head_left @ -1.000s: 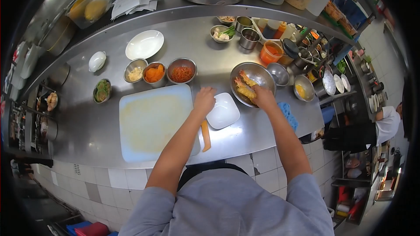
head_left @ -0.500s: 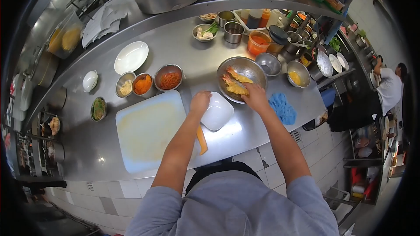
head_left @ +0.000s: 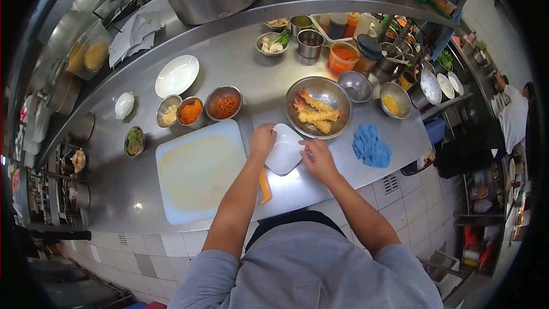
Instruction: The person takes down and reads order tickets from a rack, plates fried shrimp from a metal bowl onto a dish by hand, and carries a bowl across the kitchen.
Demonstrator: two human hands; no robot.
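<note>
A white squarish bowl (head_left: 284, 157) stands on the steel counter in front of me. My left hand (head_left: 263, 140) is closed on its left rim. At the opposite rim, the fingertips of my right hand (head_left: 318, 159) are pinched together against the bowl's edge. Just beyond sits a steel mixing bowl (head_left: 294, 125) with several pieces of battered fried shrimp (head_left: 316, 113). A yellow handle (head_left: 265, 187), perhaps a knife's, shows beside my left forearm; the rest of it is hidden. To the left lies a stained white cutting board (head_left: 200, 169).
Small bowls of shredded orange food (head_left: 223, 105), orange pieces (head_left: 189, 112) and pale bits (head_left: 169, 115) line the board's far side. A white oval plate (head_left: 177, 74) lies behind. Right are a blue cloth (head_left: 372, 146) and a yellow-filled bowl (head_left: 394, 103). A person (head_left: 512, 114) stands far right.
My right hand has left the shrimp in the steel bowl and come back toward me to the white bowl's right rim. My left hand stays on the white bowl.
</note>
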